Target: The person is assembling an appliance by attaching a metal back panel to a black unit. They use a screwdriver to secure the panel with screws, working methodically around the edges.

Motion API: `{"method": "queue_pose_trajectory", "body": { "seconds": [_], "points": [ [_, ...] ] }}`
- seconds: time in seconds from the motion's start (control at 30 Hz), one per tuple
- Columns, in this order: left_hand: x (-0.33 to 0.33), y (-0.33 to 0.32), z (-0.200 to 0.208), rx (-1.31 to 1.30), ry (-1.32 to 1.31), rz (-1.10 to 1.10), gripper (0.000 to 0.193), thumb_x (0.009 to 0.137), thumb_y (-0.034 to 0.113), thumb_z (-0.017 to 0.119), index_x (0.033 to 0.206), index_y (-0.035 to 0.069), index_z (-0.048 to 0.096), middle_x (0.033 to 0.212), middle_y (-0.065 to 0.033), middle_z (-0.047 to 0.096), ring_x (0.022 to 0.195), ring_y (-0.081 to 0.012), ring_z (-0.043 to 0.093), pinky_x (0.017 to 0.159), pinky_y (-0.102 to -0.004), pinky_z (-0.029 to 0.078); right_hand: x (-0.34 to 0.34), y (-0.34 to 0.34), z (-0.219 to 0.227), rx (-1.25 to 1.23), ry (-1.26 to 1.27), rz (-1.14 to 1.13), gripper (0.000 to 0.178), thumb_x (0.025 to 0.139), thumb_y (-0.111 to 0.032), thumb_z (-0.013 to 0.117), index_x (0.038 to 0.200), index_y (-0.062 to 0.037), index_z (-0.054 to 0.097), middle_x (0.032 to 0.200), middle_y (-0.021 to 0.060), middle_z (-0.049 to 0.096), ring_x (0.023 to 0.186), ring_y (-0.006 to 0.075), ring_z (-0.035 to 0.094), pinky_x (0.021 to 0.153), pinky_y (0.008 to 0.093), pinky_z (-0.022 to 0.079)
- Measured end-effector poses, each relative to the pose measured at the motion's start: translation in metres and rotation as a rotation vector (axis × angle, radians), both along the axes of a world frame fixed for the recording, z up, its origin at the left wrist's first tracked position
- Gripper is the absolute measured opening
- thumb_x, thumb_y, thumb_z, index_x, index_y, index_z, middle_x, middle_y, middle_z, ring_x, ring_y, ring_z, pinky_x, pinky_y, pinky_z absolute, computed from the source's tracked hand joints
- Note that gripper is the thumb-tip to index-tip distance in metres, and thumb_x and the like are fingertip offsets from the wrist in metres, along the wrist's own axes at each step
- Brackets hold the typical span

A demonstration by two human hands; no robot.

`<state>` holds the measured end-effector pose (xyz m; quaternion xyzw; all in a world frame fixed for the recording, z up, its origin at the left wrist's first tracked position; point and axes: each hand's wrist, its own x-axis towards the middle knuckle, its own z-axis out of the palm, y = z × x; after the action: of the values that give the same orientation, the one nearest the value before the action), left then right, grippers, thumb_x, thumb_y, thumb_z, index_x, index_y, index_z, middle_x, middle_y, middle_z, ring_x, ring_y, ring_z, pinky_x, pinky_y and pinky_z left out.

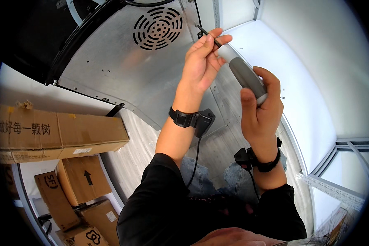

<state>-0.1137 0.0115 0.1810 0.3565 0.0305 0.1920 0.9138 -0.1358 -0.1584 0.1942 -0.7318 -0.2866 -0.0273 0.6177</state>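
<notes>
A cordless screwdriver (247, 76) with a grey and white handle slants across the upper middle. My left hand (199, 61) pinches its dark shaft just ahead of the white collar. Around the rear end of the handle, the thumb and fingers of my right hand (261, 108) are closed. The tip of the shaft reaches the right edge of a metal panel (123, 67), close to a small black fitting (200, 35). Whether the tip sits in a screw is too small to tell.
The panel has a round slotted vent (158, 28) and a black frame along its left. At left, a long cardboard box (61, 133) lies above several smaller cartons (86, 180) on a shelf. A white shelf surface (291, 78) runs along the right. Cables hang from both wrist straps.
</notes>
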Motion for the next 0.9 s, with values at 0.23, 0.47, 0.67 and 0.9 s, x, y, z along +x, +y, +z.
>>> {"method": "queue_pose_trajectory", "body": {
  "seconds": [0.23, 0.47, 0.67, 0.9],
  "points": [
    [0.005, 0.012, -0.023, -0.036, -0.032, 0.018, 0.023, 0.097, 0.024, 0.047, 0.101, 0.003, 0.055, 0.092, -0.0111, 0.065, 0.076, -0.0148, 0.06, 0.067, -0.0291, 0.05, 0.004, 0.013, -0.017, 0.165, -0.461, -0.083, 0.049, 0.081, -0.008, 0.064, 0.124, 0.0005, 0.042, 0.108, 0.0215, 0.053, 0.092, 0.0364, 0.055, 0.077, 0.0411, 0.046],
    [-0.002, 0.009, -0.011, -0.023, -0.063, -0.072, 0.02, 0.096, 0.021, 0.049, 0.103, 0.004, 0.056, 0.092, -0.0105, 0.065, 0.083, -0.0194, 0.062, 0.074, -0.0309, 0.051, 0.009, 0.001, -0.001, -0.066, -0.082, -0.101, 0.047, 0.085, -0.018, 0.063, 0.123, 0.0018, 0.043, 0.096, 0.0204, 0.059, 0.079, 0.0321, 0.062, 0.064, 0.0365, 0.048],
    [0.003, 0.013, -0.024, -0.026, -0.097, -0.055, 0.019, 0.096, 0.022, 0.048, 0.102, 0.005, 0.056, 0.095, -0.0098, 0.065, 0.084, -0.0182, 0.062, 0.075, -0.0317, 0.052, 0.011, 0.009, -0.015, 0.133, -0.484, -0.151, 0.049, 0.085, -0.017, 0.063, 0.124, 0.0033, 0.042, 0.098, 0.0203, 0.058, 0.08, 0.0314, 0.061, 0.065, 0.0365, 0.048],
    [0.0, -0.001, -0.005, -0.056, -0.054, -0.049, 0.019, 0.097, 0.022, 0.048, 0.1, 0.005, 0.056, 0.092, -0.0092, 0.065, 0.08, -0.0209, 0.062, 0.073, -0.0338, 0.053, 0.008, -0.003, 0.006, -0.128, 0.13, 0.008, 0.057, 0.083, -0.016, 0.065, 0.128, 0.0037, 0.036, 0.113, 0.0226, 0.049, 0.091, 0.0328, 0.055, 0.076, 0.0381, 0.046]
  ]
}}
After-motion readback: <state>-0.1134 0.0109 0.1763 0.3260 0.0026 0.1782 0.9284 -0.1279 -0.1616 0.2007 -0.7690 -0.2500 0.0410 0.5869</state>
